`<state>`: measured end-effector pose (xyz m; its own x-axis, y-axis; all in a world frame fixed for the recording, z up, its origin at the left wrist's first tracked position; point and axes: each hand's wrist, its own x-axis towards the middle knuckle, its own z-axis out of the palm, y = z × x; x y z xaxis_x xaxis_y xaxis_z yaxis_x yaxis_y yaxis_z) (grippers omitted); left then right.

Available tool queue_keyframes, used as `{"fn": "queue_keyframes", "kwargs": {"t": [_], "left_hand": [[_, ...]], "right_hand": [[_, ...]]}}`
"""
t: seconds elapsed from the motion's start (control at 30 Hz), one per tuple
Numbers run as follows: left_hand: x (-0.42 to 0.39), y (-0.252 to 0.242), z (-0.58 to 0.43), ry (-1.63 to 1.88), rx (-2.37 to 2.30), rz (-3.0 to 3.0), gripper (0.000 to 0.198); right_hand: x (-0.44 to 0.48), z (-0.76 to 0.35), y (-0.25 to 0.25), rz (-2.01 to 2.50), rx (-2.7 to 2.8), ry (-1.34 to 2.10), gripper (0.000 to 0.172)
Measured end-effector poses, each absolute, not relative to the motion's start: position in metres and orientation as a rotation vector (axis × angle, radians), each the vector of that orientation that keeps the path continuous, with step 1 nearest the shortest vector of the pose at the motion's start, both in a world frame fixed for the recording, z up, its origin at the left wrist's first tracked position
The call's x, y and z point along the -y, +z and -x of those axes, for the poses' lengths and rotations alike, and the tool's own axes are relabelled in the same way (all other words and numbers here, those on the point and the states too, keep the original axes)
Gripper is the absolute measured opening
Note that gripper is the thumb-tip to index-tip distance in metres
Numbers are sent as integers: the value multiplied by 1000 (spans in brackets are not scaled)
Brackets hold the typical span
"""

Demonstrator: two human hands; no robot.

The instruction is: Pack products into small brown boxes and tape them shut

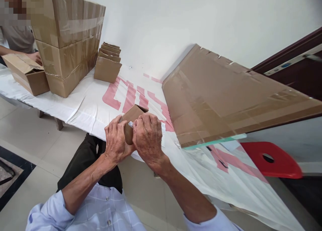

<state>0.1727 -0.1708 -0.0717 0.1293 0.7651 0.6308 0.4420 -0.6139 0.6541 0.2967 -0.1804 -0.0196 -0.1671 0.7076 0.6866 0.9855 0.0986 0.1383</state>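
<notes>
Just above the table's front edge, my left hand grips a small brown cardboard box from its left side, with the fingers bent around it. A little white label with a dark printed mark lies against the face of the box. My right hand is closed, its thumb tip at the label's right edge and its curled fingers against the box. Whether the label is fully stuck down I cannot tell. The lower part of the box is hidden by my hands.
Stacked taped cartons stand at the left, beside an open-flapped carton and a person's hand. Upright cardboard pieces stand behind. A large cardboard partition leans at right, near a red stool. White sheeting covers the table.
</notes>
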Motion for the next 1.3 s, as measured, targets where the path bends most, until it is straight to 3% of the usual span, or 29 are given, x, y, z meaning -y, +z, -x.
{"fn": "queue_keyframes", "kwargs": {"t": [0.2, 0.6, 0.97, 1.3], "left_hand": [[171, -74, -175, 1523, -1183, -2092, 68], [174, -70, -172, 1443, -1189, -2111, 66], [174, -74, -177, 1540, -1230, -2087, 64], [174, -73, -175, 1516, -1228, -2097, 66]], "right_hand": [[185, -301, -14, 1671, 1953, -848, 17], [187, -298, -13, 1683, 1995, -903, 26], [195, -304, -13, 1662, 1934, -869, 16], [190, -303, -17, 1550, 1949, -814, 21]]}}
